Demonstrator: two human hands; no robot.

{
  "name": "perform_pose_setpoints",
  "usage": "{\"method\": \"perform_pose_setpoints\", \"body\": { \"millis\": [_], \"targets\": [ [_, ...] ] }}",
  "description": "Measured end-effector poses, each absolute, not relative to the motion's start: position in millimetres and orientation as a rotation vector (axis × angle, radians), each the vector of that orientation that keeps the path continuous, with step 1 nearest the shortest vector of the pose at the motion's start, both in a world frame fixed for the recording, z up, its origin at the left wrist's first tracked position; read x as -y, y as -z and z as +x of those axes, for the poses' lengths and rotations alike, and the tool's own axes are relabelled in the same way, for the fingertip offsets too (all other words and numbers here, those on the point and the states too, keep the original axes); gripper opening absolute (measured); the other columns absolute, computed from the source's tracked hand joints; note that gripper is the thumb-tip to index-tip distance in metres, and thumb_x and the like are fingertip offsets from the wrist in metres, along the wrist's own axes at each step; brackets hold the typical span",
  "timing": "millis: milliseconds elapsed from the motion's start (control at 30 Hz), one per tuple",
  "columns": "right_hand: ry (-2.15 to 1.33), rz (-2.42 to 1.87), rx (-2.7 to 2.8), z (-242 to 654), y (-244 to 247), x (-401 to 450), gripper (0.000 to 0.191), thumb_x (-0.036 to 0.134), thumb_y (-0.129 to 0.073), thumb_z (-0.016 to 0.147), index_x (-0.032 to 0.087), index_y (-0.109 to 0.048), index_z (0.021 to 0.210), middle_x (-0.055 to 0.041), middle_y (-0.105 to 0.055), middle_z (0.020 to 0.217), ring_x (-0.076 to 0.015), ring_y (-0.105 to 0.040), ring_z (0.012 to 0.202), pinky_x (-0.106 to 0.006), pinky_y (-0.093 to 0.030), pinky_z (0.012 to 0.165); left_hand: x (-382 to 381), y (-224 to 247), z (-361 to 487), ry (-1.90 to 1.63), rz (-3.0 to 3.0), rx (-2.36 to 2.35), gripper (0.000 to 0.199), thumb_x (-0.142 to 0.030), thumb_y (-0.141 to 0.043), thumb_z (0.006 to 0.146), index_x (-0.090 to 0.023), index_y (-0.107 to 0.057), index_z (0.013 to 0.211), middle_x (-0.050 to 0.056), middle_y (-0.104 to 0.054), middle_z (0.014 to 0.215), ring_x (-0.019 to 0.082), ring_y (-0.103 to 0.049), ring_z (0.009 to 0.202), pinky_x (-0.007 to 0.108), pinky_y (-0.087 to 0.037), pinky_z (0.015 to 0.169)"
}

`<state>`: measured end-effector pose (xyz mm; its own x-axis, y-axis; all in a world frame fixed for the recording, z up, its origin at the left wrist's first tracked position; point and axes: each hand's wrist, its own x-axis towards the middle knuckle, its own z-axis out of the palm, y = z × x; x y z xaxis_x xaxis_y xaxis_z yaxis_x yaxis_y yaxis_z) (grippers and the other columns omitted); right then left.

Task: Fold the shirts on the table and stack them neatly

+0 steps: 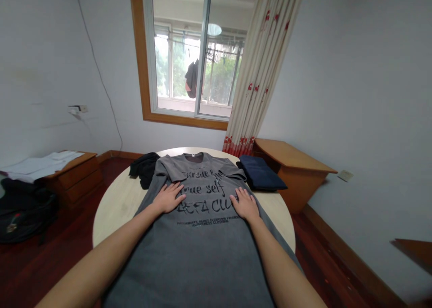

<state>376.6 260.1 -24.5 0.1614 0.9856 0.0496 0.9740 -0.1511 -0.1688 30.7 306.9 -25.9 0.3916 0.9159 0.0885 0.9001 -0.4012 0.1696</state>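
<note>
A grey T-shirt [199,249] with black lettering lies spread face up on a round table, its collar at the far side and its hem toward me. Both sleeves are turned inward over the chest. My left hand [169,197] rests flat on the shirt's left part, just below the sleeve, fingers spread. On the right part, beside the big lettering, my right hand [245,203] lies flat too, fingers apart. Neither hand grips the cloth. The near end of the shirt runs out of view at the bottom.
The pale round table [111,213] carries a crumpled black cloth [144,168] at left and a folded navy garment [262,173] at right. A wooden desk [293,164] stands behind right. At left are a drawer cabinet [83,182] with papers and a black bag [25,211].
</note>
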Motion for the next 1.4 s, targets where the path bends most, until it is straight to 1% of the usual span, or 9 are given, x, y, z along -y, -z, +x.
{"method": "perform_pose_setpoints", "body": {
  "millis": [400, 633, 733, 867, 1000, 1100, 1167, 1267, 1400],
  "targets": [
    [-0.117, -2.403, 1.776, 359, 22, -222, 0.072, 0.056, -0.022, 0.098, 0.012, -0.029, 0.155, -0.0086, -0.021, 0.163, -0.0270, -0.017, 0.151, -0.046, -0.015, 0.120, -310, 22, 18, -0.188, 2.620, -1.553, 0.069, -0.060, -0.025, 0.098, -0.021, -0.033, 0.154, 0.008, -0.021, 0.162, 0.027, -0.022, 0.149, 0.049, -0.015, 0.119],
    [-0.054, -2.447, 1.765, 346, 26, -212, 0.069, 0.051, -0.025, 0.099, 0.010, -0.032, 0.154, -0.0156, -0.025, 0.161, -0.0330, -0.021, 0.149, -0.052, -0.018, 0.117, -306, 19, 19, -0.238, 2.622, -1.550, 0.066, -0.057, -0.028, 0.098, -0.020, -0.039, 0.151, 0.008, -0.027, 0.161, 0.026, -0.025, 0.148, 0.046, -0.016, 0.120],
    [0.012, -2.391, 1.845, 344, 16, -231, 0.064, 0.047, -0.033, 0.098, 0.012, -0.038, 0.151, -0.0184, -0.026, 0.160, -0.0345, -0.021, 0.148, -0.055, -0.017, 0.116, -307, 20, 20, -0.269, 2.600, -1.550, 0.065, -0.057, -0.030, 0.097, -0.021, -0.041, 0.150, 0.007, -0.029, 0.160, 0.026, -0.025, 0.148, 0.047, -0.016, 0.120],
    [0.012, -2.226, 2.016, 347, -4, -285, 0.056, 0.047, -0.044, 0.096, 0.023, -0.047, 0.146, -0.0144, -0.029, 0.160, -0.0300, -0.023, 0.148, -0.051, -0.018, 0.117, -308, 23, 20, -0.308, 2.578, -1.553, 0.065, -0.057, -0.032, 0.097, -0.020, -0.043, 0.149, 0.008, -0.030, 0.160, 0.028, -0.027, 0.147, 0.048, -0.016, 0.120],
    [-0.074, -2.200, 2.102, 356, -15, -346, 0.052, 0.051, -0.044, 0.096, 0.029, -0.053, 0.142, -0.0122, -0.030, 0.160, -0.0292, -0.019, 0.149, -0.051, -0.014, 0.117, -307, 23, 20, -0.342, 2.575, -1.541, 0.062, -0.055, -0.034, 0.098, -0.021, -0.044, 0.148, 0.008, -0.031, 0.159, 0.027, -0.027, 0.147, 0.048, -0.017, 0.120],
    [-0.154, -2.216, 2.182, 360, -14, -376, 0.055, 0.056, -0.042, 0.096, 0.030, -0.051, 0.144, -0.0130, -0.031, 0.159, -0.0320, -0.018, 0.149, -0.056, -0.017, 0.114, -305, 21, 21, -0.336, 2.570, -1.549, 0.061, -0.055, -0.036, 0.098, -0.021, -0.044, 0.148, 0.009, -0.031, 0.159, 0.027, -0.028, 0.147, 0.048, -0.018, 0.120],
    [-0.153, -2.224, 2.229, 360, -12, -388, 0.057, 0.057, -0.040, 0.097, 0.028, -0.048, 0.146, -0.0145, -0.034, 0.157, -0.0331, -0.023, 0.147, -0.058, -0.022, 0.112, -304, 20, 22, -0.330, 2.564, -1.549, 0.061, -0.054, -0.037, 0.098, -0.020, -0.044, 0.148, 0.009, -0.032, 0.159, 0.027, -0.029, 0.146, 0.048, -0.019, 0.120],
    [-0.046, -2.199, 2.297, 352, -14, -400, 0.058, 0.053, -0.039, 0.098, 0.018, -0.051, 0.143, -0.0176, -0.042, 0.152, -0.0341, -0.035, 0.141, -0.055, -0.027, 0.111, -302, 18, 22, -0.347, 2.556, -1.541, 0.059, -0.053, -0.039, 0.098, -0.021, -0.045, 0.148, 0.008, -0.032, 0.158, 0.027, -0.029, 0.146, 0.049, -0.019, 0.120],
    [0.159, -2.085, 2.312, 341, -34, -411, 0.051, 0.040, -0.048, 0.095, 0.006, -0.058, 0.132, -0.0227, -0.052, 0.140, -0.0338, -0.047, 0.130, -0.044, -0.035, 0.108, -301, 13, 23, -0.330, 2.535, -1.530, 0.060, -0.052, -0.040, 0.098, -0.020, -0.045, 0.148, 0.009, -0.031, 0.158, 0.027, -0.027, 0.147, 0.051, -0.019, 0.120]
  ]
}}
